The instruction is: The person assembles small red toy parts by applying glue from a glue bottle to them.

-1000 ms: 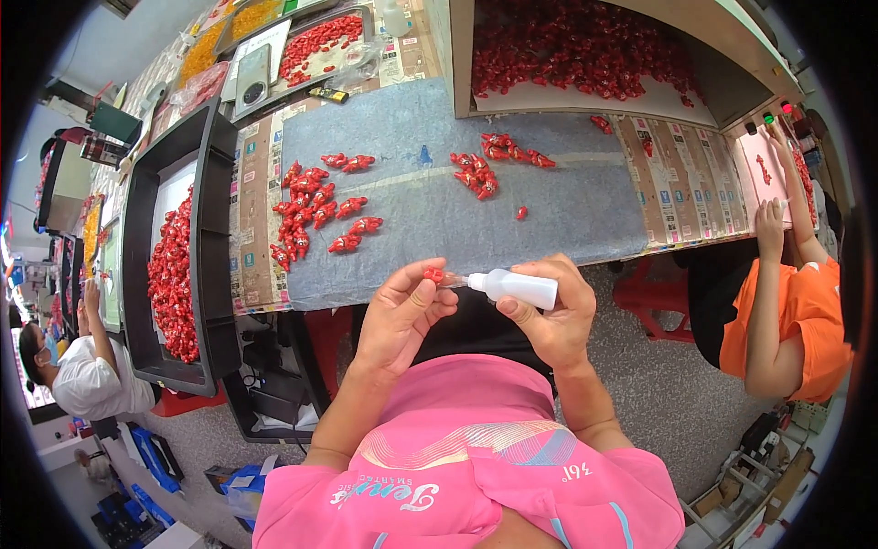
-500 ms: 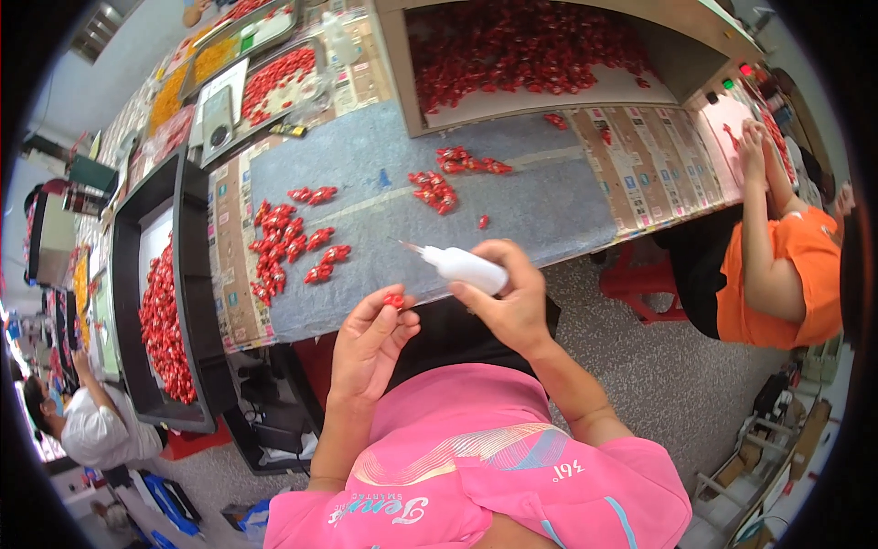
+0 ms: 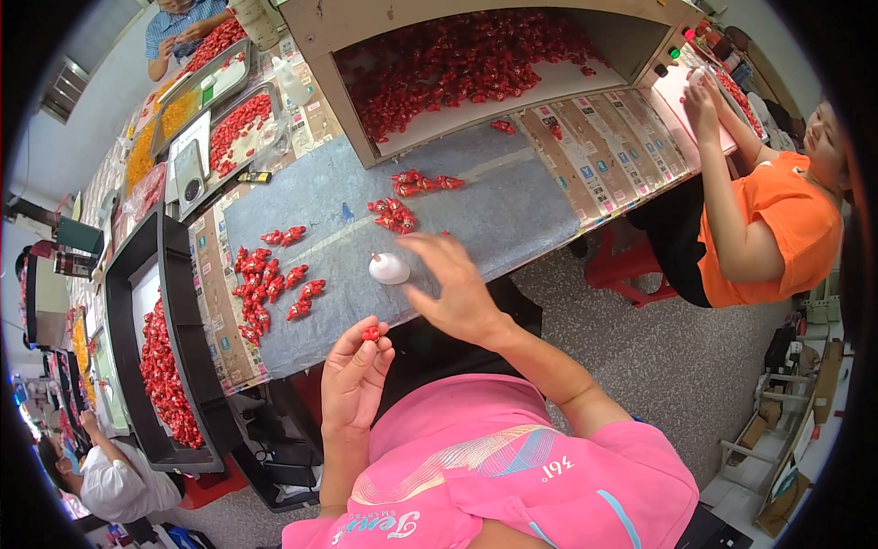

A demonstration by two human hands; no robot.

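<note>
Bottle (image 3: 390,269) set-down, seemingly: right hand (image 3: 455,291), fingers apart, beside it, left hand (image 3: 355,371) pinching red piece (image 3: 370,334), next probably wanting steadiness.

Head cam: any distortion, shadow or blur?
Head view: upper rim of the box bows, picture corners black. Head view: red pieces inside it sit in shadow. Head view: right hand looks slightly soft, perhaps from motion.

Red piece (image 3: 370,334) in fingers (image 3: 347,344) (left)

On the long brown-patterned table (image 3: 585,151), a flat blue-grey mat (image 3: 517,206) with small glossy red pieces (image 3: 255,268) lies along the front edge.
</note>
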